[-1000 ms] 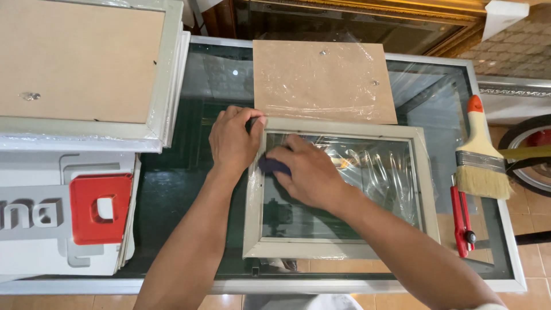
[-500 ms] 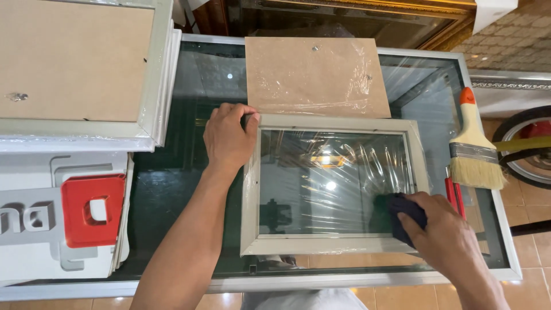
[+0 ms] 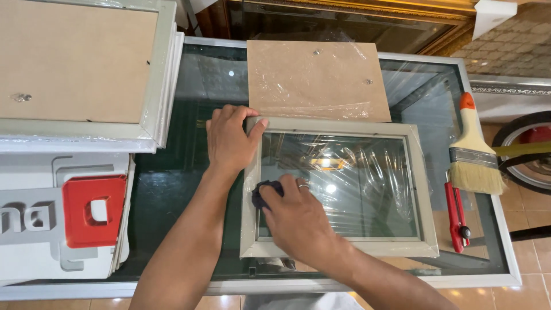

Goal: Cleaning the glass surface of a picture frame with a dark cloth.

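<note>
Floor: tan tiles at the bottom and right edges, nearest the wearer
Surface: glass-topped table in a pale metal rim, dark green below; it runs left to right across the view
Right hand: right hand palm down on the near left part of the frame's glass, fingers closed over a dark blue cloth and pressing it on the pane by the frame's left rail; a ring shows on one finger
Left hand: left hand flat on the far left corner of the frame, fingers together, thumb along the top rail, bearing down on it with nothing inside the hand
Frame: grey-white picture frame lying flat at the table's middle, glazed, with clear film crinkled under the pane; long axis left to right, roughly parallel to the table's front edge, right end turned slightly towards the wearer
Right of frame: red utility knife just beside the right rail, lengthwise near to far; beyond it a paintbrush with orange-tipped handle pointing away, bristles towards the wearer
Left side: white and red moulded sign piece; past it a stack of frames face down, brown backing up
Far: brown backing board under film, touching the frame's far rail
Room: gilt frame beyond the table, wheel at right
</note>
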